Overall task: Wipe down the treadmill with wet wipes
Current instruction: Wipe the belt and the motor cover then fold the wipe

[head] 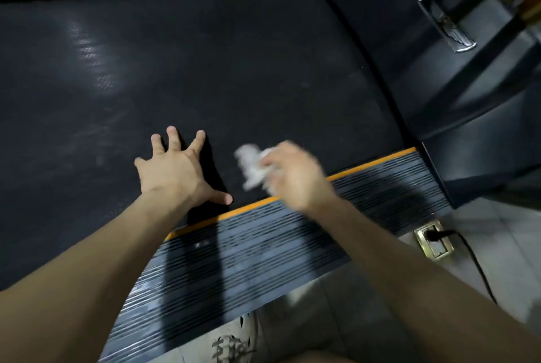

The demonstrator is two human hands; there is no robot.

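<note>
Your fingers [196, 141] on the left hand [172, 172] spread flat on the treadmill belt [205, 69]; your right hand [295, 175] grips one crumpled wet wipe [251, 163], blurred.

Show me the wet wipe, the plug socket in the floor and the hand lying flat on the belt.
wet wipe [251, 166]: head view, on its crumpled white part.
floor socket [438, 249]: head view, on its brass plate.
left hand [172, 171]: head view, on the back of the hand.
</note>
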